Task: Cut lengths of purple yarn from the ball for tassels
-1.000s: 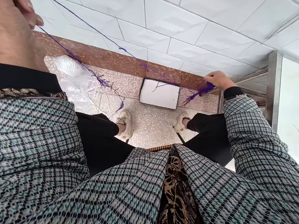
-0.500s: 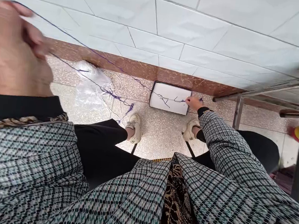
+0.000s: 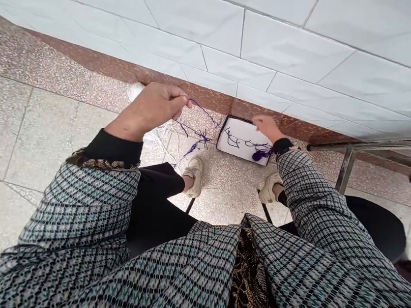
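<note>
My left hand (image 3: 155, 106) is closed in a pinch on purple yarn (image 3: 205, 110), left of the shallow box. From the fingers one strand slants right into the box (image 3: 242, 156), which has a white inside and dark edges. Another strand, knotted with frayed tufts (image 3: 202, 138), hangs below the hand. Inside the box lie loose dark strands and a small purple yarn bundle (image 3: 259, 155). Over the box's upper right edge is my right hand (image 3: 268, 127), its fingers curled together. Whether anything is in them is hidden.
White yarn (image 3: 163, 132) and clear plastic lie on the speckled floor behind my left hand. A tiled wall (image 3: 212, 26) rises beyond the box. To the right stands a metal frame (image 3: 345, 165) beside a dark round seat (image 3: 375, 225). My shoes (image 3: 196, 172) flank the box's near side.
My left hand has come right and inward with the yarn. My right hand has moved from beyond the box to above it, and the purple bundle it held now lies inside.
</note>
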### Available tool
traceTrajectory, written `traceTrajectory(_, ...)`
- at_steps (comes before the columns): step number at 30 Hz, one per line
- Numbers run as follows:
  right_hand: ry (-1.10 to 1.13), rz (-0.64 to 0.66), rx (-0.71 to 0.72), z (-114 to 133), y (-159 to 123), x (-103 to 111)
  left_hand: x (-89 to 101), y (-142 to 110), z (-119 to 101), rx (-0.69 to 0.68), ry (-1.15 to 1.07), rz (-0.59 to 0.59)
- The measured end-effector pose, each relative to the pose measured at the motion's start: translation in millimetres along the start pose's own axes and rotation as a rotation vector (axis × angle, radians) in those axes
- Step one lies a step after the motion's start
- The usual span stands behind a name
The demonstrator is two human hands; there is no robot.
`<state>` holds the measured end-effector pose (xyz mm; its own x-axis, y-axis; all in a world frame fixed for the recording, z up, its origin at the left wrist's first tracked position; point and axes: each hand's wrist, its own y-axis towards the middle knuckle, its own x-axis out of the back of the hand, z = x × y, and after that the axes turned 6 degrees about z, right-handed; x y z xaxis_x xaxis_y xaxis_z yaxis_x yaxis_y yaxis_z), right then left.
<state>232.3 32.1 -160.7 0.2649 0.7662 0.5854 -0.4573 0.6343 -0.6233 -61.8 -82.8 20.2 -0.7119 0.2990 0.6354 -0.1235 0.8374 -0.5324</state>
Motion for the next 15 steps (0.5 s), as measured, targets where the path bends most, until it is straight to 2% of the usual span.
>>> traceTrajectory(1, 0.069, -0.040, 0.033, 17, 1, 9, -4.0, 3, 1, -0.046, 0.035, 0.021)
traceTrajectory(2, 0.263, -0.036, 0.162, 35, 0, 17, -8.4, 7, 2, -0.097, 0.056, 0.037)
traceTrajectory(4, 0.485, 0.115, 0.428, 70, -12, 29, -17.6, 14, 3, -0.192, 0.053, 0.068)
traceTrajectory(6, 0.494, 0.288, 0.549, 98, -32, 38, -25.0, 20, 2, -0.272, 0.016, 0.115)
traceTrajectory(8, 0.426, 0.349, 0.562, 113, -55, 47, -28.0, 22, -2, -0.354, -0.037, 0.179)
traceTrajectory(10, 0.399, 0.293, 0.531, 113, -73, 60, -25.8, 21, -6, -0.455, -0.093, 0.249)
traceTrajectory(12, 0.417, 0.168, 0.492, 100, -87, 80, -18.7, 18, -8, -0.550, -0.149, 0.293)
traceTrajectory(15, 0.478, -0.132, 0.423, 65, -103, 117, -3.3, 9, -3, -0.577, -0.242, 0.309)
